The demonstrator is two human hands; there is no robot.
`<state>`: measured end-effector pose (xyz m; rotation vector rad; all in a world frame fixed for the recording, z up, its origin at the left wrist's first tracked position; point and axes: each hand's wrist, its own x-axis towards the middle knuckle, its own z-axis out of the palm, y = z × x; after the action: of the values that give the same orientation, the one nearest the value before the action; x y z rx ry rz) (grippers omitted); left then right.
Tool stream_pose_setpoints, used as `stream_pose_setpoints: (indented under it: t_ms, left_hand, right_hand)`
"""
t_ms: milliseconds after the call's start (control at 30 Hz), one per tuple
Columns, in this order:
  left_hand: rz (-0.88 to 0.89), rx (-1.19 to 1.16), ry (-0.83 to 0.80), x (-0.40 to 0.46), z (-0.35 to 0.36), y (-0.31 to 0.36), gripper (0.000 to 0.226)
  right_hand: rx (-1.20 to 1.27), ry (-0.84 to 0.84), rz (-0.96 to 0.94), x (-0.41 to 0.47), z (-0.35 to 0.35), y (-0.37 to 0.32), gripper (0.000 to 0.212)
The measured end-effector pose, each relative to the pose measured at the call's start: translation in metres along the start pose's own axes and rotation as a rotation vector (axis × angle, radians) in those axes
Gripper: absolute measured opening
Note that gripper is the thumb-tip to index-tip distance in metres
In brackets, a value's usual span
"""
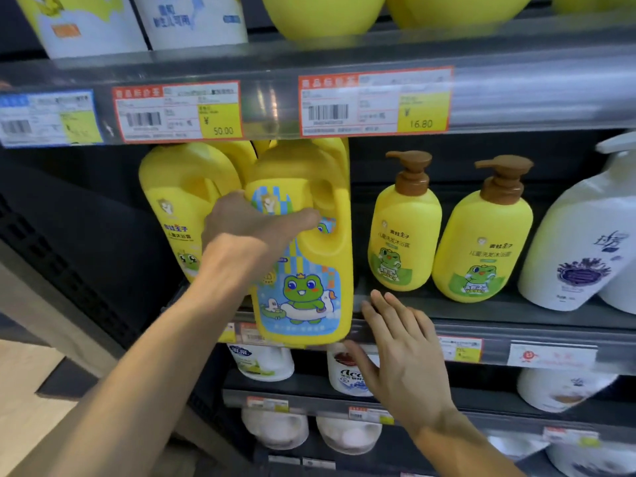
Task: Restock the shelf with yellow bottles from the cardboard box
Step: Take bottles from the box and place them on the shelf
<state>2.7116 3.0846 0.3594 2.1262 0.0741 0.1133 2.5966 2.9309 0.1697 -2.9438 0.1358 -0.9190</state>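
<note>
My left hand [247, 228] grips a large yellow jug [306, 270] with a green frog label, wrapped around its upper body near the handle. The jug's base sits at the front edge of the middle shelf [516, 315], overhanging the price rail. A second yellow jug [175, 208] stands just left of it, partly behind my hand. My right hand [402, 352] is open, fingers spread, just below and right of the held jug, by the shelf edge. The cardboard box is not in view.
Two yellow pump bottles [406, 235] [481, 249] with brown caps stand right of the jug, then a white bottle [578, 242]. More yellow containers [323, 15] sit on the shelf above. White bottles [347, 373] fill the lower shelves. Price tags [375, 101] line the rails.
</note>
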Motion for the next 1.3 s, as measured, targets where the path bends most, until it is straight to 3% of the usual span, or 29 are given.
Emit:
stream_pose_setpoints:
  t_ms: [133,333,433,500,567,700,867,1000,1200,1300]
  left_hand:
    - [-0.009,-0.029,0.046,0.014,0.002,-0.004,0.056]
    - [0.127,-0.179,0.158,0.002,0.027,0.002,0.063]
    - [0.179,-0.213,0.165,-0.001,0.046,-0.011,0.096]
    - [0.225,-0.232,0.171,0.000,0.055,-0.015,0.101]
    - [0.269,-0.254,0.164,0.004,0.060,-0.019,0.099]
    - [0.350,-0.269,0.129,0.014,0.059,-0.026,0.063]
    - [0.395,-0.280,0.087,0.020,0.057,-0.030,0.079]
    - [0.392,-0.211,0.081,0.012,0.057,-0.031,0.107]
    - [0.427,0.044,0.079,-0.033,0.050,-0.046,0.097]
    - [0.548,0.112,0.090,-0.052,0.017,-0.079,0.083]
  right_hand:
    - [-0.011,-0.003,-0.004,-0.001,-0.001,-0.001,0.053]
    - [0.000,-0.010,0.005,0.001,-0.004,-0.002,0.052]
    - [-0.003,-0.023,0.013,0.000,-0.005,-0.003,0.053]
    - [-0.003,-0.035,0.020,0.001,-0.006,-0.003,0.053]
    - [0.003,-0.043,0.021,0.001,-0.006,-0.003,0.052]
    - [0.006,-0.031,0.016,0.001,-0.007,-0.003,0.052]
    - [0.002,-0.051,0.019,0.002,-0.008,-0.004,0.053]
    - [0.010,-0.072,0.028,0.002,-0.007,-0.004,0.054]
    - [-0.028,-0.103,0.026,0.004,-0.015,-0.006,0.056]
    - [-0.078,-0.184,0.042,0.008,-0.021,-0.008,0.063]
